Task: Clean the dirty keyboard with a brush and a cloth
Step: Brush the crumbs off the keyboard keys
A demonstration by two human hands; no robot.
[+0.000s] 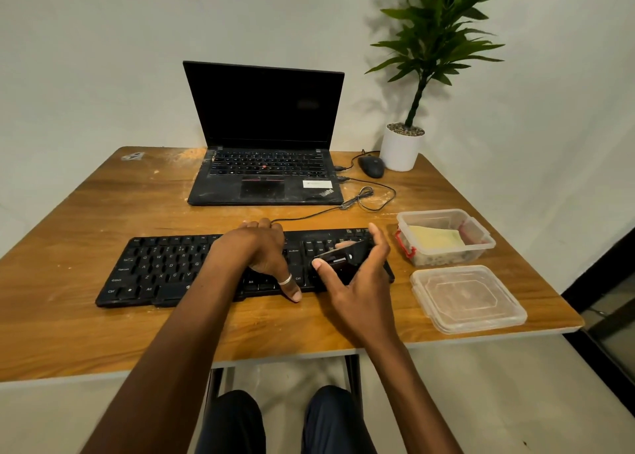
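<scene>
Black, dust-flecked keyboard point(165, 268), flat and lengthwise near desk point(103, 206) front edge. Small black brush point(338, 259), apparently, tilted above its right end. Pale yellow cloth point(433, 238) folded in open clear container point(481, 233).

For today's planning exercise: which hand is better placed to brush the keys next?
Right. The right hand holds the black brush above the keyboard; the left hand holds the keyboard steady.
</scene>
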